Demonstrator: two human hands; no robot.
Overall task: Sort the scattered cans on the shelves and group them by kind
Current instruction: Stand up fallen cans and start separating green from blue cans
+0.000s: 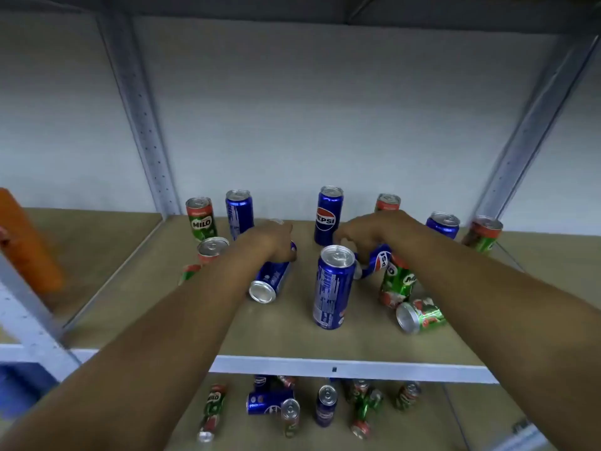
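At the far left edge of the frame an orange object (29, 242) leans beside a grey upright, too blurred for me to name. Left of centre on the tan shelf board (136, 288), a green-and-red Milo can (199, 219) stands upright at the back, a blue Pepsi can (239, 213) just beside it, and another Milo can (213, 249) stands nearer me, partly behind my forearm. My left hand (271, 240) is curled down over a toppled Pepsi can (269, 281) that lies with its silver end towards me; my fingers close around its far end. In the middle, one tall Pepsi can (329, 212) stands at the back with its logo facing me, and a second upright Pepsi can (333, 286) stands nearer, its print side showing. My right hand (367, 234) is clamped on a tilted Pepsi can (379, 260) just behind that near one. Right of it a Milo can (396, 281) leans, and another Milo can (419, 315) lies on its side, shiny base towards me. Along the back right stand a Milo can (387, 202), a Pepsi can (443, 224) and one more Milo can (483, 234). Behind all this is a pale wall (309, 125) framed by perforated grey uprights (143, 125). Below the white front rail (341, 368), at the bottom of the frame, the lower shelf (432, 431) holds a jumble of blue and green cans, some standing, some fallen.
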